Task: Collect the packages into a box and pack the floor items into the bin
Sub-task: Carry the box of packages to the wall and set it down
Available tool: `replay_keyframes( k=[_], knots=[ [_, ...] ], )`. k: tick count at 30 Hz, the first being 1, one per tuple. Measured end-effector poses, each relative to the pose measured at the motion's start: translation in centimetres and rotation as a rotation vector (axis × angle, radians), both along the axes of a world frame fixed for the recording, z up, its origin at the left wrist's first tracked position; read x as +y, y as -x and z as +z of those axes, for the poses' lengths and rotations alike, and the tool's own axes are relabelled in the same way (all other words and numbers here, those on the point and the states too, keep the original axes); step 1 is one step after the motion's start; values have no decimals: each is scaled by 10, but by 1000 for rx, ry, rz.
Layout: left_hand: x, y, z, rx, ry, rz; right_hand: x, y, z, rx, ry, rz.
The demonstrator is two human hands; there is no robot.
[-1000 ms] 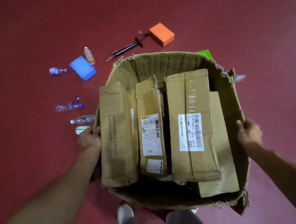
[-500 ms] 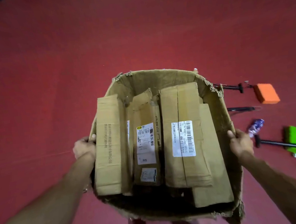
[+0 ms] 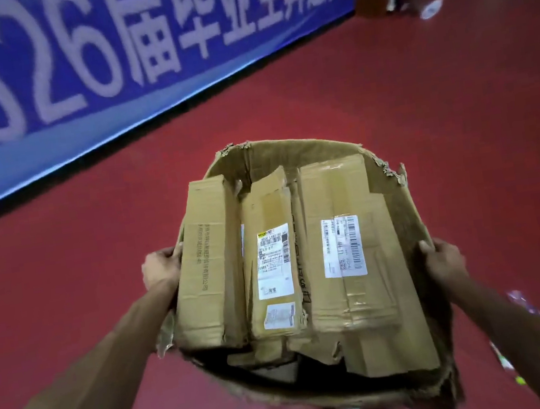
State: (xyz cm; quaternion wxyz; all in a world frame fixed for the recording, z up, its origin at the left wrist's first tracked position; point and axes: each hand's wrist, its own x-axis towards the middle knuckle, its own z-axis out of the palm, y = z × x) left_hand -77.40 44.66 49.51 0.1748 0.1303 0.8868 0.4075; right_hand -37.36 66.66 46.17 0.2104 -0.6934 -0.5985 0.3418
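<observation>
On either side of the torn cardboard box (image 3: 289, 153), the left hand (image 3: 160, 270) and right hand (image 3: 444, 258) curl fingers round its walls; packages (image 3: 345, 263) stand inside. Red floor (image 3: 455, 111) below, blue banner (image 3: 71, 59) far left.

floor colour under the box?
Dark red floor, plain and unpatterned; head view shows it all around the cardboard box.

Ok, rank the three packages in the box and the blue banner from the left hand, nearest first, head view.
From the left hand, gripping the left rim of the box:
1. Plain package, leftmost, beside the hand.
2. Yellow-label package, in the middle.
3. Barcode-label package, on the right.
4. Blue banner, far ahead, beyond the box.
</observation>
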Motion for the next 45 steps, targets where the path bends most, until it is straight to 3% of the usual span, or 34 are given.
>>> replay_keyframes(
  k=[12,24,34,45],
  knots=[
    [-170,223,2,-5,44,597,28,432,-8,27,74,573],
    [-404,388,-45,-1,126,1045,-155,794,-43,-31,104,1009],
    [-574,544,-36,-102,160,1205,-333,1035,-42,-30,157,1122],
    [-615,832,-50,-142,155,1219,-383,1327,-71,-40,165,1111]
  ],
)
